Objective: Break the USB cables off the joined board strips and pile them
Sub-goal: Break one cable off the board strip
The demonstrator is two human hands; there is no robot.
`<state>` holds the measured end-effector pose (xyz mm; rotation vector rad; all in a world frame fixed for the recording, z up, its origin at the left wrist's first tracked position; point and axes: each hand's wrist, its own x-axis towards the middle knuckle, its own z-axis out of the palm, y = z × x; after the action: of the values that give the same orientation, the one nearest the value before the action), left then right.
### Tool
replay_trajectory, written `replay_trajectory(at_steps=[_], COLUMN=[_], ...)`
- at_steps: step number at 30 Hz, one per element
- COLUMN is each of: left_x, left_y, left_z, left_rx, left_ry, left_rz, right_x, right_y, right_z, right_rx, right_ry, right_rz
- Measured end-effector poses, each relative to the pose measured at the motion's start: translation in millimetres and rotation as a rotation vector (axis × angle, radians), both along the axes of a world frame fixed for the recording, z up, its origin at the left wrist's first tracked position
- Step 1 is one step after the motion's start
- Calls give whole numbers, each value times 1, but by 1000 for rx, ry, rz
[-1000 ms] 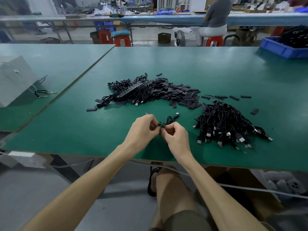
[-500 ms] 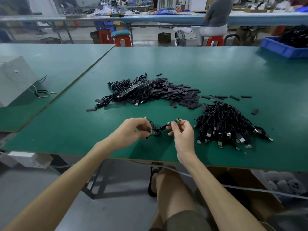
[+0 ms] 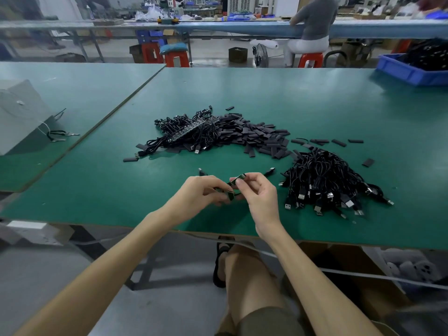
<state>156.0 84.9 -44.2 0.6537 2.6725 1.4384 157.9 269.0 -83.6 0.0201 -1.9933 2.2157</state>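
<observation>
Just left of the pile of loose USB cables, near the front edge of the green counter, the two grips meet. The left grip curls its fingers round a small green board piece, and a black cable end pokes out beyond its knuckles. The right grip, the one nearer the pile, pinches a short green board strip between thumb and forefinger; a plug sticks out behind it, toward the pile. Whether the two board parts are joined I cannot tell. Further back and left of the pile lies a heap of cables with a long board strip on top, running into a spread of flat black sleeves. Far behind the pile, to its right, stands a blue bin.
</observation>
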Motion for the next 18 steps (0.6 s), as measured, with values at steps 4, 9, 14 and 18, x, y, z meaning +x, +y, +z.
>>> replay_trajectory(at_steps=[4, 9, 14, 18], left_x=[-9, -14, -16, -22], left_y=[-4, 1, -9, -28], left_z=[-9, -15, -16, -11], left_rx=[-92, -401, -604, -714], left_ry=[193, 325, 397, 282], left_rz=[113, 64, 314, 469], right_x=[1, 3, 1, -2], right_y=[0, 0, 1, 1], right_z=[3, 6, 3, 1], right_rx=[-85, -89, 57, 73], right_ry=[-3, 8, 27, -16], right_rz=[-17, 37, 47, -2])
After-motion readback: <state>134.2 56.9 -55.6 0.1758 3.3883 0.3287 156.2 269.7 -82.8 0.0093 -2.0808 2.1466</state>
